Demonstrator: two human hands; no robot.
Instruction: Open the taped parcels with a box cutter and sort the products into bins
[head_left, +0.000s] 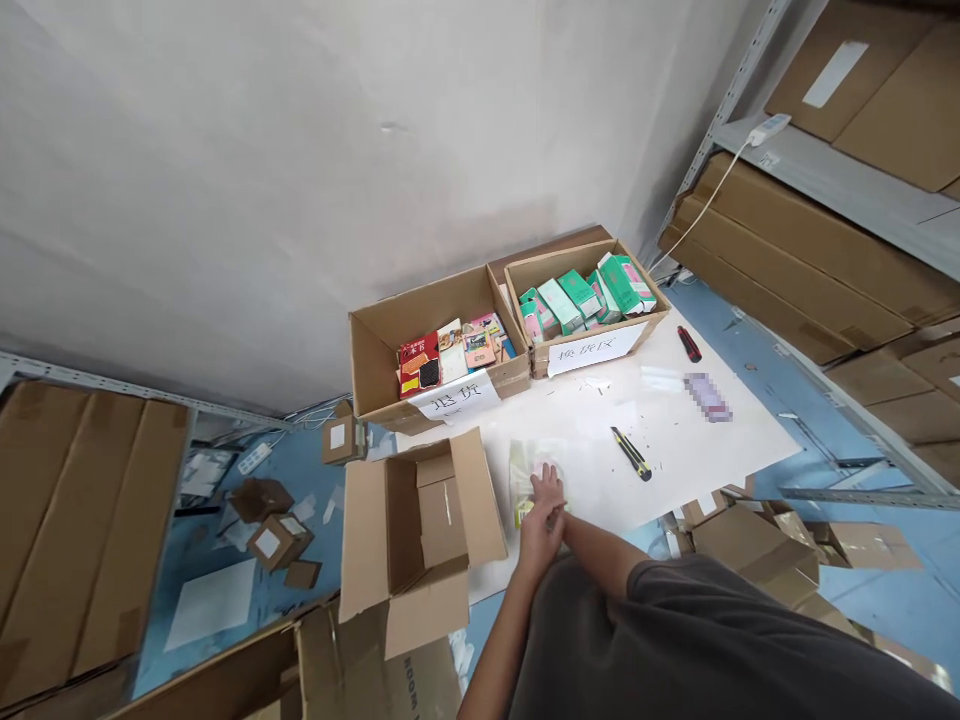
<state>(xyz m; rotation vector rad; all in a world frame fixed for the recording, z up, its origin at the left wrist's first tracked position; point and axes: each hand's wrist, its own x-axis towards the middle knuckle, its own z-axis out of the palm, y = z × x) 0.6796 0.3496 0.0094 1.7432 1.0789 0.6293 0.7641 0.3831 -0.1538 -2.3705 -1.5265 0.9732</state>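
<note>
A clear plastic bag (526,465) with yellow-green print lies flat near the table's front edge. My right hand (550,486) rests on top of it, its fingers stretched out and somewhat spread. Just below, my left hand (538,530) is at the bag's near edge, close against the right hand. Its fingers look curled, and whatever is in them is hidden. To the left stands an open, empty-looking cardboard box (484,490) with its flaps folded out. A yellow-and-black utility knife (631,454) lies to the right of my hands.
Behind are a carton (375,355) of books and a carton (536,355) of green-and-white packages, both with handwritten paper signs. A red utility knife (689,344) and a blurred purple item (708,397) lie on the white table (720,440). Shelves of large cartons (817,260) flank the right side.
</note>
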